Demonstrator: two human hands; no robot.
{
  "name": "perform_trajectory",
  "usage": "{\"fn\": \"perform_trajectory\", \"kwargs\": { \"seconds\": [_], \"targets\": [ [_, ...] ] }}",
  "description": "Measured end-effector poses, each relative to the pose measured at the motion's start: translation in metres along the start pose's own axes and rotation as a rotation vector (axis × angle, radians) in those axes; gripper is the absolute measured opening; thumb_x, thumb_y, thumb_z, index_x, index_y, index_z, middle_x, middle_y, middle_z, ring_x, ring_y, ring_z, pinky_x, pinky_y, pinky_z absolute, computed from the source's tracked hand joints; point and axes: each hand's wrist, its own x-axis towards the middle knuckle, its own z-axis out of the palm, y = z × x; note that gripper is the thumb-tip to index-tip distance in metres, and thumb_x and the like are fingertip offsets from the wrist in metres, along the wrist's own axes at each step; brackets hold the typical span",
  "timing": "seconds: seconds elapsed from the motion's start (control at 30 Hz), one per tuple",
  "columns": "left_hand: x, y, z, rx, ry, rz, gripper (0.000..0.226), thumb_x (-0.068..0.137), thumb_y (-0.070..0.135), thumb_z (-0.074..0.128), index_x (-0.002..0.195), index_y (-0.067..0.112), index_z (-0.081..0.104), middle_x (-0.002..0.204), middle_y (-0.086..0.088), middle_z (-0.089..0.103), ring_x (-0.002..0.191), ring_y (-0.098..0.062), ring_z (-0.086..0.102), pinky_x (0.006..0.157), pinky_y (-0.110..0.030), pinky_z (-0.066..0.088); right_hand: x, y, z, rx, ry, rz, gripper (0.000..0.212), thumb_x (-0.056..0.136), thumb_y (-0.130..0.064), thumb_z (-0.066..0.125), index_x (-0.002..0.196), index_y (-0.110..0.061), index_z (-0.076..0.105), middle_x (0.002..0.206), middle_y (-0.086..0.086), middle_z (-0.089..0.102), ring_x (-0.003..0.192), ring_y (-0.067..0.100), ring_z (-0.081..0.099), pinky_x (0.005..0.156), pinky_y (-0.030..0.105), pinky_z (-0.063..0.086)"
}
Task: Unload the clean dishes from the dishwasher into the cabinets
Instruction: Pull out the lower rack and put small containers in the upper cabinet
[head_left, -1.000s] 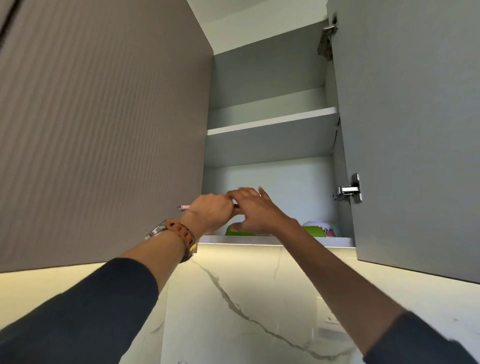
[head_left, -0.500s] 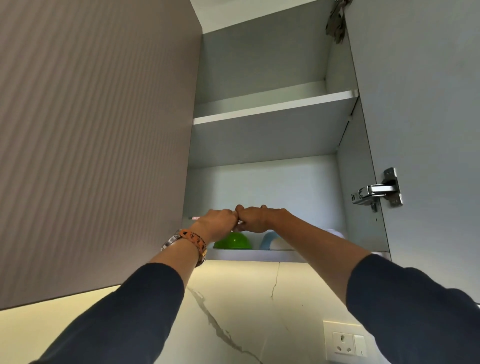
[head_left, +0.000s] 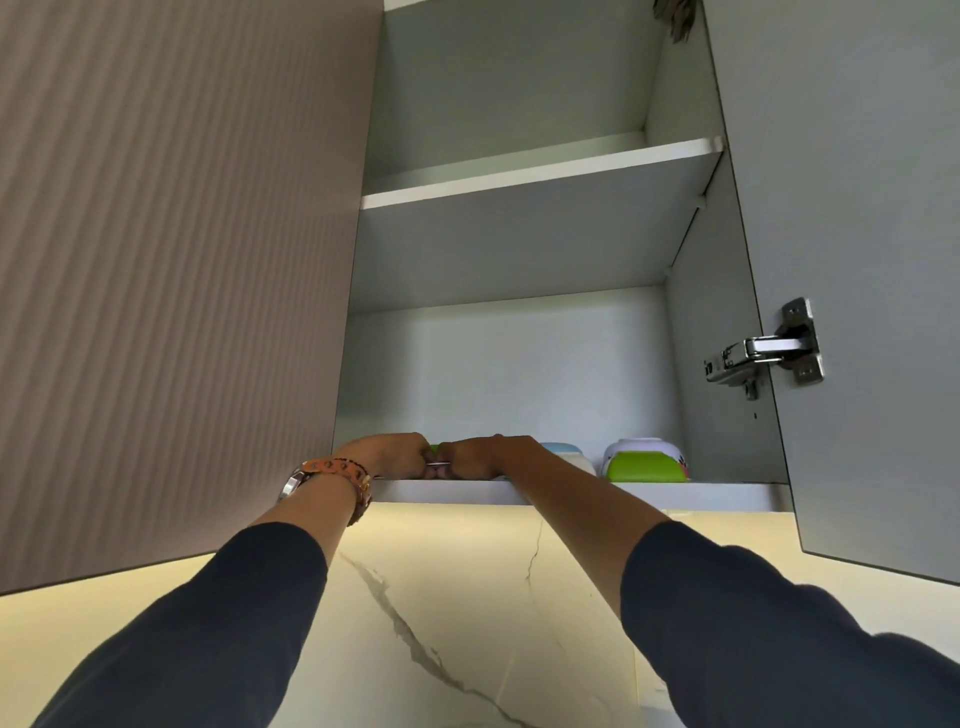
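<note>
left hand (head_left: 387, 457), right hand (head_left: 475, 458) at bottom shelf (head_left: 701, 494) edge, fingers (head_left: 415, 460) of both curled round thin metal item (head_left: 438, 463); green bowl (head_left: 647, 466) at 3 o'clock.

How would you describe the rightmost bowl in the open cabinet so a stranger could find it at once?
Look into the open cabinet and down to its lowest shelf. Right of the right hand, nearest the right wall, stands the bowl. Unlike the pale blue dish beside it, it is bright green and white.
</note>
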Motion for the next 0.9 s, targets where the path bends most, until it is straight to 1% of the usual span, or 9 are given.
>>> {"fn": "perform_trajectory", "kwargs": {
  "seconds": [0.17, 0.27, 0.33, 0.5, 0.63, 0.7, 0.77, 0.83, 0.9],
  "targets": [
    [0.0, 0.0, 0.0, -0.16, -0.063, -0.028, 0.012, 0.091, 0.006, 0.039, 0.08, 0.009, 0.044, 0.089, -0.009, 0.041, 0.084, -0.022, 0.033, 0.061, -0.025, 0.025, -0.005, -0.005, -0.002, 0.017, -0.031, 0.005, 0.038, 0.102, -0.026, 0.03, 0.136, -0.01, 0.039, 0.138, 0.013, 0.046, 0.117, 0.027, 0.046, 0.092, 0.035, 0.032],
    [-0.001, 0.001, 0.0, -0.28, -0.074, -0.05, 0.007, 0.089, 0.007, 0.043, 0.084, 0.008, 0.048, 0.091, -0.008, 0.044, 0.085, -0.023, 0.036, 0.067, -0.026, 0.027, -0.003, -0.007, -0.001, 0.084, -0.055, 0.015, 0.037, 0.099, -0.016, 0.033, 0.133, -0.008, 0.043, 0.135, 0.016, 0.048, 0.101, 0.025, 0.044, 0.086, 0.033, 0.031],
    [-0.003, 0.001, 0.0, -0.345, -0.078, -0.063, 0.005, 0.087, 0.013, 0.045, 0.087, 0.009, 0.049, 0.094, -0.008, 0.045, 0.085, -0.022, 0.038, 0.072, -0.027, 0.029, -0.003, -0.006, 0.0, 0.138, -0.065, 0.042, 0.035, 0.096, -0.019, 0.035, 0.129, -0.01, 0.046, 0.134, 0.015, 0.048, 0.103, 0.026, 0.044, 0.087, 0.035, 0.03],
    [-0.001, -0.003, 0.003, -0.441, -0.065, -0.111, 0.01, 0.084, 0.022, 0.046, 0.088, 0.013, 0.042, 0.099, -0.005, 0.043, 0.088, -0.02, 0.037, 0.073, -0.029, 0.028, -0.008, -0.004, -0.003, 0.186, -0.052, 0.113, 0.014, 0.094, -0.027, 0.037, 0.094, -0.015, 0.045, 0.105, 0.008, 0.046, 0.094, 0.025, 0.042, 0.08, 0.033, 0.029],
    [-0.007, 0.002, 0.004, -0.457, -0.083, -0.101, 0.021, 0.086, 0.029, 0.047, 0.101, 0.016, 0.047, 0.117, -0.003, 0.046, 0.107, -0.021, 0.041, 0.092, -0.028, 0.025, -0.012, -0.004, -0.002, 0.197, -0.031, 0.118, 0.026, 0.095, -0.027, 0.036, 0.07, -0.023, 0.039, 0.093, 0.005, 0.046, 0.091, 0.024, 0.04, 0.069, 0.03, 0.03],
    [-0.008, 0.001, 0.006, -0.457, -0.08, -0.099, 0.025, 0.095, 0.026, 0.04, 0.116, 0.015, 0.05, 0.124, -0.002, 0.045, 0.118, -0.02, 0.041, 0.101, -0.028, 0.025, -0.015, -0.005, -0.004, 0.189, -0.024, 0.111, 0.022, 0.096, -0.028, 0.036, 0.077, -0.021, 0.045, 0.097, 0.006, 0.047, 0.094, 0.023, 0.042, 0.074, 0.03, 0.031],
    [-0.009, 0.001, 0.007, -0.458, -0.076, -0.103, 0.039, 0.097, 0.028, 0.038, 0.133, 0.014, 0.045, 0.138, -0.002, 0.042, 0.131, -0.021, 0.036, 0.112, -0.032, 0.021, -0.02, -0.005, -0.004, 0.207, -0.022, 0.098, 0.021, 0.096, -0.033, 0.037, 0.102, -0.019, 0.052, 0.113, 0.01, 0.05, 0.1, 0.024, 0.046, 0.084, 0.031, 0.032],
    [-0.012, 0.002, 0.008, -0.449, -0.053, -0.105, 0.045, 0.098, 0.031, 0.036, 0.138, 0.013, 0.04, 0.148, -0.006, 0.036, 0.136, -0.022, 0.032, 0.113, -0.034, 0.018, -0.025, -0.007, -0.005, 0.217, -0.011, 0.101, 0.035, 0.097, -0.037, 0.036, 0.123, -0.019, 0.051, 0.13, 0.012, 0.049, 0.114, 0.026, 0.049, 0.093, 0.034, 0.035],
    [-0.016, 0.005, 0.008, -0.424, -0.014, -0.102, 0.047, 0.099, 0.036, 0.032, 0.14, 0.013, 0.039, 0.149, -0.007, 0.035, 0.136, -0.023, 0.033, 0.112, -0.034, 0.021, -0.026, -0.007, -0.004, 0.207, 0.014, 0.101, 0.041, 0.097, -0.04, 0.035, 0.127, -0.017, 0.05, 0.135, 0.012, 0.048, 0.121, 0.028, 0.047, 0.1, 0.037, 0.035]
  ]
}}
